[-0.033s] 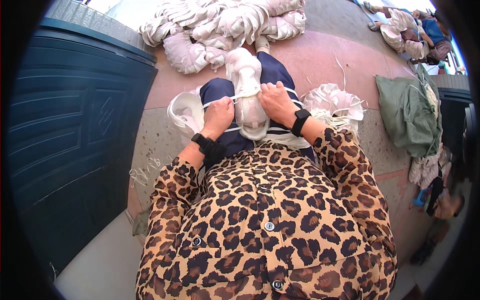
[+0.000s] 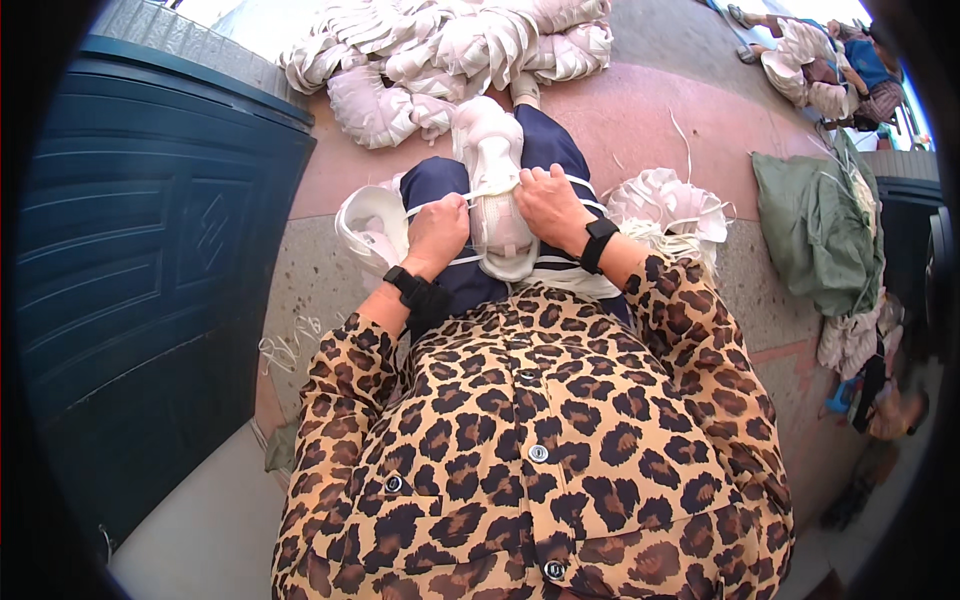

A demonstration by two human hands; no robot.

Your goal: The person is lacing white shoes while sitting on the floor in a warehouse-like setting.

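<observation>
A long bundle of nested white and pale pink padded fabric pieces (image 2: 503, 228) lies along my lap between my thighs. A narrow white strip (image 2: 492, 190) runs across the top of it. My left hand (image 2: 438, 232) is closed on the strip at the bundle's left side, its knuckles up. At the right side my right hand (image 2: 552, 205) pinches the same strip, fingers bent against the bundle's edge. Between the two hands the strip looks taut. More white bands lie over my dark blue trousers (image 2: 553, 140).
A large heap of similar bundles (image 2: 450, 50) lies ahead. A loose white piece (image 2: 373, 225) is by my left thigh, and a pile of pieces and strips (image 2: 668, 205) by my right. A dark blue door (image 2: 170, 230) stands left, a green sack (image 2: 810, 230) right. Other people (image 2: 825, 70) sit far right.
</observation>
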